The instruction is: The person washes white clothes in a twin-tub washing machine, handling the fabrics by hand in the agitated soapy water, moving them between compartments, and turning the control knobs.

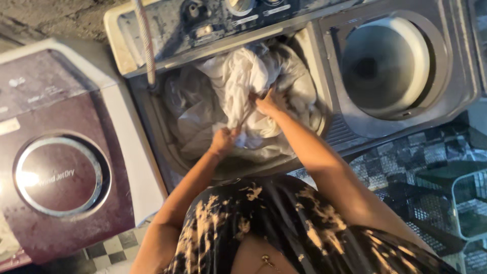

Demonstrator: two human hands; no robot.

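I look down into the wash tub (152, 109) of a grey twin-tub washing machine, filled with wet white cloth (233, 76). My left hand (223, 140) grips a fold of the white cloth near the tub's front. Further in, my right hand (267, 103) clutches another bunch of the same cloth near the middle of the pile. Both arms reach forward over my dark patterned top.
The round spin tub (388, 63) on the right stands open and empty. A hose (145, 45) hangs down at the tub's back left corner, below the control panel (213, 20). A maroon top-load washer (61, 172) stands on the left. Checkered floor and a wire basket (472, 203) lie at right.
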